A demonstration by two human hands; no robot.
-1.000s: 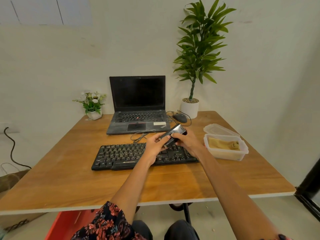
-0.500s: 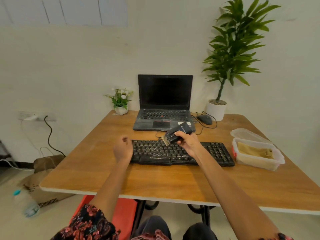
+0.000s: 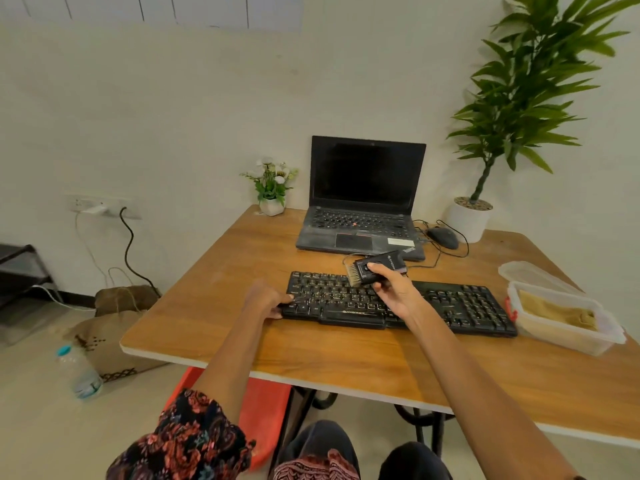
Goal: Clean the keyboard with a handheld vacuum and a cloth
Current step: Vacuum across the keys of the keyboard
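Note:
A black keyboard [image 3: 450, 306] lies across the middle of the wooden table [image 3: 346, 355]. My right hand [image 3: 393, 291] grips a small black handheld vacuum [image 3: 375, 268] with a pale brush tip, which points left and touches the upper key rows. My left hand [image 3: 266, 301] holds the keyboard's left end, fingers on its edge. A tan cloth [image 3: 557, 310] lies folded inside a clear plastic box [image 3: 568, 336] just right of the keyboard.
An open black laptop [image 3: 363, 209] stands behind the keyboard, with a mouse [image 3: 443, 236] and cables beside it. The box's lid [image 3: 530, 271], a tall potted plant [image 3: 472, 220] and a small flower pot [image 3: 272, 199] ring the table. A bottle [image 3: 79, 372] and bags sit on the floor, left.
My left hand let go of the vacuum, swung left and came down onto the keyboard's left end. The vacuum's brush lowered onto the keys. The view turned left.

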